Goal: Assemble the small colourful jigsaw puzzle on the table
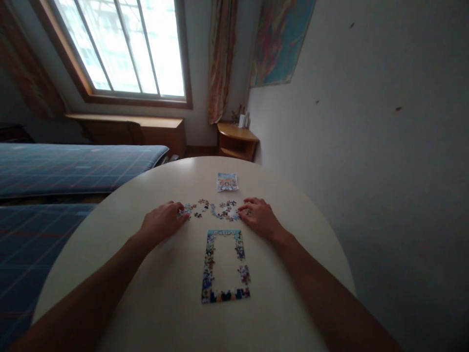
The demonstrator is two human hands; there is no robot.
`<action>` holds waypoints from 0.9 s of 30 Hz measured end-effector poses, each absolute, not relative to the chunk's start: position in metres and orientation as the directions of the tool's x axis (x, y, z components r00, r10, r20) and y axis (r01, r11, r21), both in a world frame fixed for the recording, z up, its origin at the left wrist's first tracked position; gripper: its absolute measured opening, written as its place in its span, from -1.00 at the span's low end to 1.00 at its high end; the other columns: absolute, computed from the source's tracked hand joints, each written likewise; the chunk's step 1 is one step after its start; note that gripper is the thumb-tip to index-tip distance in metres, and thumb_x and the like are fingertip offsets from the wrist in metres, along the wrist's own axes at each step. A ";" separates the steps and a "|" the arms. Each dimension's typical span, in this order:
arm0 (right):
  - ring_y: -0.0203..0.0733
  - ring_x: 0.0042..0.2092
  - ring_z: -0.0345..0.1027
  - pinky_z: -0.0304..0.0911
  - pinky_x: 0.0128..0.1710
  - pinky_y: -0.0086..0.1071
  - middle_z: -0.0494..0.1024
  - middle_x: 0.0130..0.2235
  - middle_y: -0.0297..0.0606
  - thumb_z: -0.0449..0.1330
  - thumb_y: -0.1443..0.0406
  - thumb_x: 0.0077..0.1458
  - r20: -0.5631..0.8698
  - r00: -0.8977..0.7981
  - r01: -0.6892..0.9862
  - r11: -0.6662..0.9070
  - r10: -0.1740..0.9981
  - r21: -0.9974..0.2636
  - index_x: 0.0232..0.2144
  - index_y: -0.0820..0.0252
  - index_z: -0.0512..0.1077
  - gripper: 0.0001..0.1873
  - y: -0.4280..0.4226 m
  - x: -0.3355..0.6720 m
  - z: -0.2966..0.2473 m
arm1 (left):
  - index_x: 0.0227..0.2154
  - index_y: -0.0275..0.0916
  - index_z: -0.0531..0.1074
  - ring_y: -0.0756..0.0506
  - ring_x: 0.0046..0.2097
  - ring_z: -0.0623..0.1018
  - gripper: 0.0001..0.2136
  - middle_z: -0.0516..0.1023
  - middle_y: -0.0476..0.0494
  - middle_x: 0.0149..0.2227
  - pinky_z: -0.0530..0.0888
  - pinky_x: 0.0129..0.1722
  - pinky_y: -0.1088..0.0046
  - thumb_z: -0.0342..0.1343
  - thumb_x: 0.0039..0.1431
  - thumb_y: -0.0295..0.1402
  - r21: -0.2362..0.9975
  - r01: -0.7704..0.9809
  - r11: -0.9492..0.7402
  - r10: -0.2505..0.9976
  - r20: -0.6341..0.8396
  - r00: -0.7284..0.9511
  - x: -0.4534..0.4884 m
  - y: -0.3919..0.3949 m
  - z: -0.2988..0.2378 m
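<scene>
My left hand rests at the left end of a spread of loose jigsaw puzzle pieces. Its fingers are apart, with the tips against the outermost pieces. At the right end of the same spread lies my right hand, fingers bent and parted, touching pieces there. No piece can be made out gripped in either hand. Between my forearms, nearer to me, is a rectangular puzzle border of joined pieces around bare tabletop. Its right side has a gap partway down. Beyond the loose pieces lies a small printed picture sheet.
Everything lies on a round white table. A bed with a blue plaid cover adjoins it on the left. Past the far edge stands a wooden corner shelf. A bare wall runs along the right.
</scene>
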State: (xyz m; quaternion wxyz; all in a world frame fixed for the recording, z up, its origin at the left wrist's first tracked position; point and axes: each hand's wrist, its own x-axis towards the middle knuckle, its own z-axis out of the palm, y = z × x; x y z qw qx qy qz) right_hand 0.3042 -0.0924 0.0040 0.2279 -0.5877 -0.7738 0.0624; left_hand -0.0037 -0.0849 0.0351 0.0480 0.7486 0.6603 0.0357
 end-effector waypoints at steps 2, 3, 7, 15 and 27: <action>-0.05 0.09 0.28 0.10 0.13 -0.14 0.47 0.07 -0.18 0.23 0.14 0.13 0.273 -0.169 0.876 0.271 0.947 -0.399 -0.20 0.07 0.59 -0.76 -0.092 0.300 0.005 | -0.07 -0.14 0.48 -0.26 -0.06 0.56 -0.60 0.53 -0.19 0.00 0.46 -0.16 0.24 -0.06 0.21 -0.04 0.117 0.985 -0.126 0.992 -0.013 0.128 -0.003 -0.085 0.035; -0.05 0.08 0.29 0.10 0.13 -0.15 0.48 0.07 -0.18 0.24 0.16 0.11 0.265 -0.148 0.875 0.251 0.953 -0.413 -0.22 0.09 0.59 -0.77 -0.092 0.297 0.005 | -0.06 -0.14 0.48 -0.26 -0.06 0.56 -0.60 0.53 -0.20 0.01 0.46 -0.16 0.25 -0.06 0.21 -0.04 0.116 0.985 -0.127 0.991 -0.015 0.129 -0.003 -0.085 0.035; -0.03 0.08 0.30 0.14 0.10 -0.15 0.50 0.05 -0.18 0.27 0.19 0.06 0.215 -0.056 0.876 0.151 0.975 -0.457 -0.26 0.11 0.58 -0.80 -0.089 0.289 0.004 | -0.05 -0.15 0.47 -0.25 -0.05 0.55 -0.62 0.52 -0.20 0.02 0.47 -0.16 0.26 -0.06 0.23 -0.08 0.094 0.986 -0.141 0.990 -0.009 0.142 -0.002 -0.087 0.034; 0.00 0.07 0.29 0.14 0.08 -0.13 0.52 0.02 -0.18 0.27 0.19 0.04 0.212 -0.032 0.875 0.130 0.977 -0.467 -0.27 0.12 0.57 -0.79 -0.087 0.289 0.001 | -0.02 -0.18 0.46 -0.21 0.01 0.50 -0.65 0.48 -0.20 0.04 0.43 0.01 0.23 0.00 0.25 -0.13 0.196 0.927 -0.320 0.947 0.056 0.315 0.005 -0.092 0.035; 0.03 0.10 0.23 0.09 0.07 -0.12 0.47 0.06 -0.17 0.24 0.17 0.10 0.217 -0.063 0.890 0.154 0.974 -0.430 -0.22 0.10 0.56 -0.78 -0.086 0.290 0.003 | 0.22 -0.07 0.24 -0.31 0.34 0.11 -0.26 0.18 -0.19 0.30 0.09 0.33 0.02 0.23 0.00 0.12 0.372 0.564 -0.737 0.611 0.011 0.791 0.017 -0.114 0.034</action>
